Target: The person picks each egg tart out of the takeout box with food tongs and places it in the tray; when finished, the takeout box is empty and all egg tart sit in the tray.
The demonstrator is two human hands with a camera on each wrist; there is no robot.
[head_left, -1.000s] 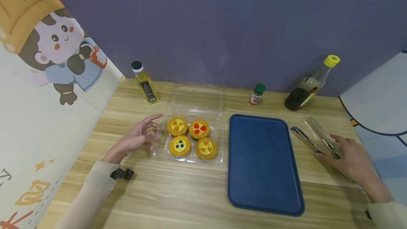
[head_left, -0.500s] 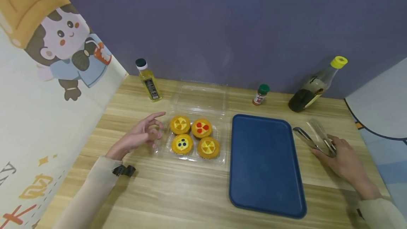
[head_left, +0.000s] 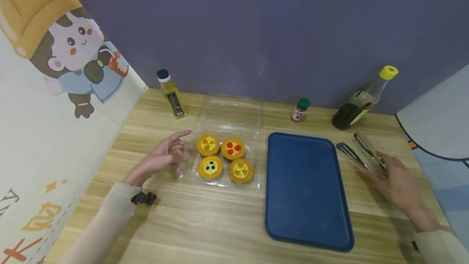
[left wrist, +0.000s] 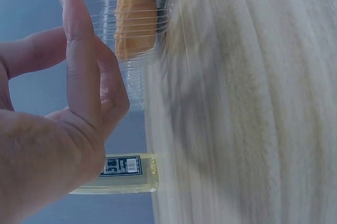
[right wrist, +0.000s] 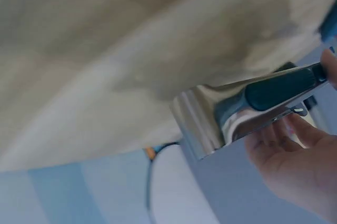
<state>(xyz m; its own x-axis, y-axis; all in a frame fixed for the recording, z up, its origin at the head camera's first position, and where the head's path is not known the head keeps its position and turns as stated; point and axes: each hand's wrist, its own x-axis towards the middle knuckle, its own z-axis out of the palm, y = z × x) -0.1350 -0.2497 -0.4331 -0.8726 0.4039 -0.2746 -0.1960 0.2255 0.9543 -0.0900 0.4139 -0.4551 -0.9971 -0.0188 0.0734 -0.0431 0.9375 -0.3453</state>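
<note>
My right hand [head_left: 399, 184] holds a pair of metal tongs [head_left: 367, 146] to the right of the tray, thumb on one side and fingers on the other. The two arms of the tongs stand apart. In the right wrist view, the dark green grip of the tongs [right wrist: 279, 89] shows near the fingers. My left hand [head_left: 157, 160] is at the left side of a clear plastic box [head_left: 227, 183], index finger extended and the others loosely bent. Whether it touches the box, I cannot tell. Several tarts [head_left: 233, 148] with fruit-like toppings sit in the box, its lid folded back.
A dark blue tray [head_left: 307, 190] lies on the wooden table [head_left: 190, 223] between box and tongs. Along the back wall stand an oil bottle [head_left: 173, 99], a small green-capped jar [head_left: 300, 110] and a yellow-capped bottle of dark liquid [head_left: 357, 107].
The tongs have turned slightly in my right hand, their ends now more spread and lifted. My left hand has kept its place by the box. The head view shifted a little.
</note>
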